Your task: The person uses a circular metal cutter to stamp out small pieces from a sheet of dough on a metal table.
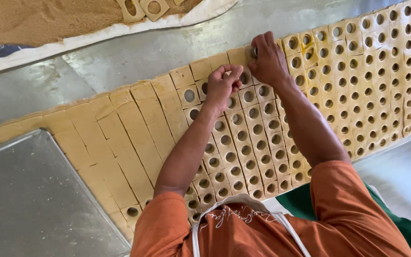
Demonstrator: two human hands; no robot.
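A wide sheet of pale yellow dough lies on a metal table, cut into squares. Most squares on the right half have a round hole punched in them; those on the left are whole. My right hand presses down on a square at the sheet's far edge, its fingers closed round a small round metal cutter. Just left of it, my left hand rests on the dough with its fingers curled into a loose fist. What lies inside the fist is hidden. Both forearms reach out from orange sleeves.
A flat metal tray sits at the near left, touching the dough's edge. At the far left, a white cloth holds brown crumbs and two punched dough squares. Bare steel table shows between. A green cloth is at lower right.
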